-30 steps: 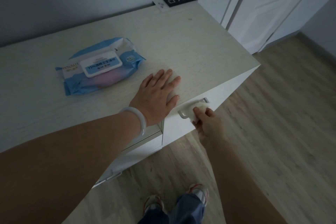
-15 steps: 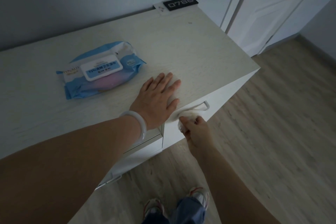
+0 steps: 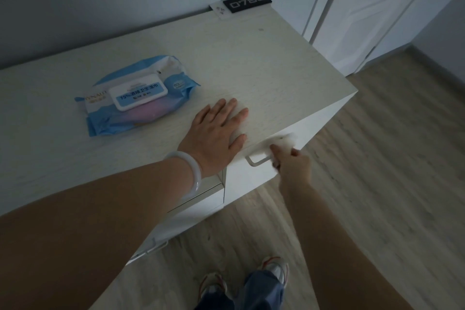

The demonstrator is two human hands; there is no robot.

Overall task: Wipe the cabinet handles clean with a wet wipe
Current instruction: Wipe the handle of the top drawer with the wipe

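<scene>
Right hand (image 3: 293, 162) pinching wipe (image 3: 285, 142) on handle (image 3: 259, 158), bar running left-right along near edge; left hand (image 3: 216, 133) lying spread flat on cabinet top (image 3: 264, 63).

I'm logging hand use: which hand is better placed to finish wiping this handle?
Right. The right hand already pinches the wet wipe against the handle; the left hand lies flat on the cabinet top, holding nothing.

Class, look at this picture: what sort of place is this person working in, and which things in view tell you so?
Probably a room in a home or lodging: a low white cabinet against the wall, wood-look flooring, a white door with a lever handle, and a small digital clock.
</scene>
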